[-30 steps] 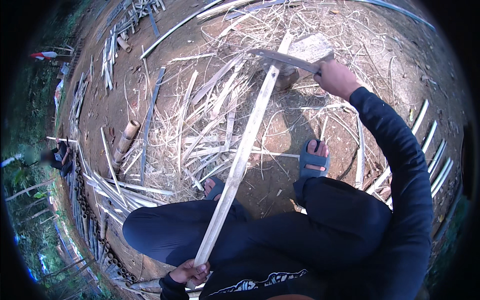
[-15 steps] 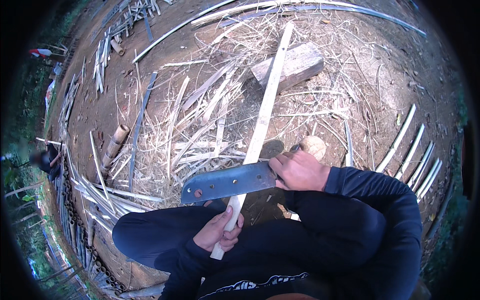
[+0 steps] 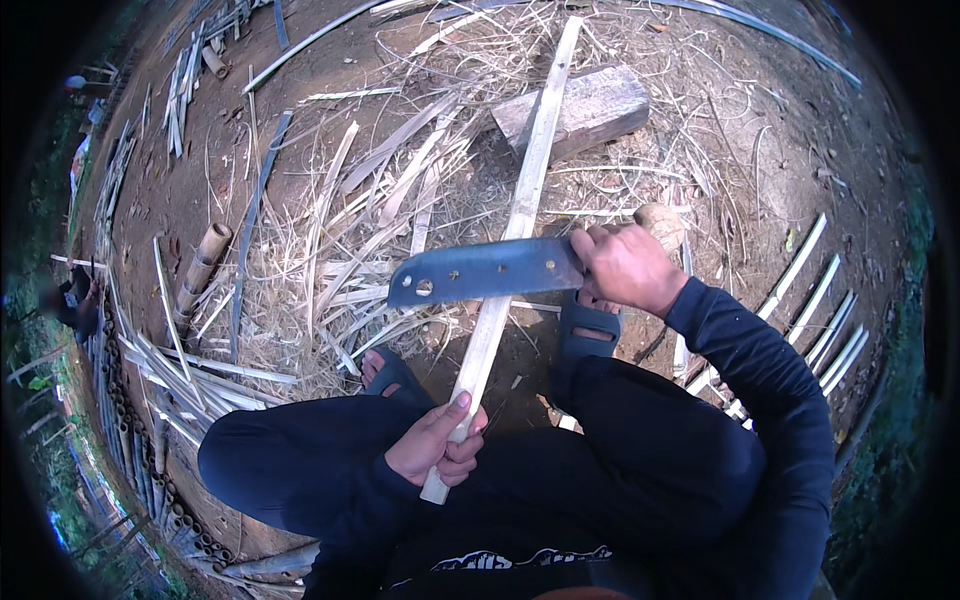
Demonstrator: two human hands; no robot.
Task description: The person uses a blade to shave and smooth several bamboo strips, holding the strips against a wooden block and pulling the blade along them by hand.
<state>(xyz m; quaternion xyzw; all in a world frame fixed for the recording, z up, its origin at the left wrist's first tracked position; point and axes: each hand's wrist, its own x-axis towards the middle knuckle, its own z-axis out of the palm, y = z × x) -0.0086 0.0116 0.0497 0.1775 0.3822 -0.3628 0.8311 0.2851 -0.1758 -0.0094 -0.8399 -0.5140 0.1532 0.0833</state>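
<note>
My left hand is closed round the near end of a long pale bamboo strip. The strip slants away from me, and its far part rests across a wooden block. In my right hand is a machete, gripped by its handle, whose rounded butt points away from me. Its broad dark blade, with several holes along it, lies crosswise over the middle of the strip, pointing left. Whether the edge touches the strip I cannot tell.
Shavings and split strips litter the ground ahead. A bamboo tube lies at the left, near a pile of strips. Several pale strips lie at the right. My sandalled feet flank the strip. Another person is at far left.
My right hand and the machete have moved away from me along the strip and slightly right. My left hand keeps its hold. The whole view has shifted a little, showing my feet.
</note>
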